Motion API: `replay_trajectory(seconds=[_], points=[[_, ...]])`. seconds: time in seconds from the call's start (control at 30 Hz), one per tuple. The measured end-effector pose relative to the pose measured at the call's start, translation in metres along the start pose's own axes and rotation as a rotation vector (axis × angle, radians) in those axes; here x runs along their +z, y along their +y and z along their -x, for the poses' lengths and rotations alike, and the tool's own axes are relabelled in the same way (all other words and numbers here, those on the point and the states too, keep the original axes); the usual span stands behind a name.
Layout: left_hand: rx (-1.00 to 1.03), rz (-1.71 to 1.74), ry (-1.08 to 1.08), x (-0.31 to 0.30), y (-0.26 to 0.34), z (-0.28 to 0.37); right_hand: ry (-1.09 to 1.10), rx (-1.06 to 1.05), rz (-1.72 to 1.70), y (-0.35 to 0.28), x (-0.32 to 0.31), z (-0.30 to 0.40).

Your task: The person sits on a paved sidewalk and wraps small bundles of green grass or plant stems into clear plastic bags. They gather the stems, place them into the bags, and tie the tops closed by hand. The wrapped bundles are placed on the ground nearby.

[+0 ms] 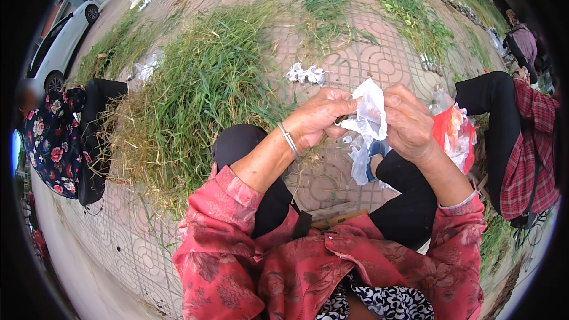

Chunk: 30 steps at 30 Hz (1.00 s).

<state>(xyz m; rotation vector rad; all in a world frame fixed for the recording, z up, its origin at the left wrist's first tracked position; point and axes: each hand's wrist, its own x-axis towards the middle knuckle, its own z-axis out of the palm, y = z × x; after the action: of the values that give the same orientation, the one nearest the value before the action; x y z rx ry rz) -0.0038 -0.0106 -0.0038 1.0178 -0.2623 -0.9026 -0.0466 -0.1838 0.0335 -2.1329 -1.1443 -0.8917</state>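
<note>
A small piece of thin white plastic film [370, 106], perhaps a bag, is stretched upright between my two hands. My left hand [321, 118], with a silver bangle at the wrist, pinches its left edge between thumb and fingers. Something brownish shows under that thumb, too small to name. On the other side, my right hand [406, 120] grips the right edge with bent fingers, its fingertips partly hidden behind the film. Just beyond my hands, several white plastic-wrapped bundles [306, 74] lie in a row on the paving. More clear plastic [359, 160] lies below, beside my blue shoe [377, 153].
A large heap of cut green grass [200, 71] lies to my left. To my right is a red plastic bag [451, 129] stuffed with film. People sit on both sides, in a floral top [53, 142] and a plaid shirt [529, 164]. Leafy plants [418, 26] lie ahead.
</note>
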Motion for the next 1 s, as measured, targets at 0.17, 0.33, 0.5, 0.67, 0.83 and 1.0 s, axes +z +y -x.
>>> replay_trajectory(seconds=[0.17,0.33,0.5,0.67,0.83,1.0], points=[[0.032,-0.146,0.038,0.004,-0.004,0.002,-0.121,0.082,-0.075,0.001,-0.004,-0.007],[0.033,-0.358,0.052,0.006,-0.002,0.002,-0.190,0.181,-0.195,0.013,0.007,-0.008],[0.143,-0.371,0.009,0.012,0.003,0.008,-0.218,0.382,-0.252,0.016,0.007,-0.005],[0.040,0.022,-0.013,0.004,-0.004,0.006,-0.158,0.465,-0.299,0.017,0.003,-0.006],[0.118,-0.277,-0.105,0.008,-0.012,0.010,-0.147,0.645,-0.486,0.019,0.009,0.006],[0.190,-0.375,-0.039,0.013,-0.024,0.003,-0.182,0.849,-0.557,0.021,0.011,0.009]])
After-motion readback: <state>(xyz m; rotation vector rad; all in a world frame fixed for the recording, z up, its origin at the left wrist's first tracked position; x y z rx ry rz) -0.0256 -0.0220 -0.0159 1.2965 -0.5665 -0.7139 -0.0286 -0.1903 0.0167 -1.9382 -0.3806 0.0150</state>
